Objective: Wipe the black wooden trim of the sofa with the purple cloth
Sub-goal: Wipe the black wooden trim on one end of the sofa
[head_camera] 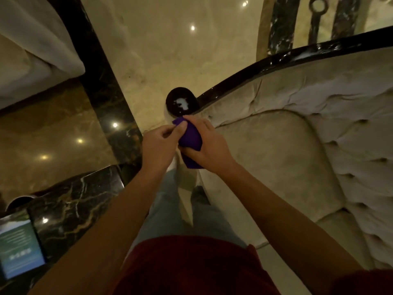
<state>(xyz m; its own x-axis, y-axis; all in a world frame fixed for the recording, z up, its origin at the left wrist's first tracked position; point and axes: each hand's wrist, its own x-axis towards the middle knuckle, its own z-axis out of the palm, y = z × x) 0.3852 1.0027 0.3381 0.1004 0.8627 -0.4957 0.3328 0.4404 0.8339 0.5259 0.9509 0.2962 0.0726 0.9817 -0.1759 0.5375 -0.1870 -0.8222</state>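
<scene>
A folded purple cloth (190, 135) is held between both hands just below the round black end of the sofa arm (181, 103). My left hand (158, 143) pinches the cloth's upper corner with thumb and fingers. My right hand (207, 145) wraps around the cloth from the right, and its lower part shows under the palm. The glossy black wooden trim (276, 62) curves from that round end up and to the right along the back of the beige tufted sofa (319, 135). The cloth is close to the round end; I cannot tell whether it touches it.
A dark marble table (70, 201) with a lit tablet screen (19, 248) stands at lower left. Another pale sofa (32, 56) is at upper left. Polished marble floor (170, 50) lies ahead. My legs stand between the table and the sofa arm.
</scene>
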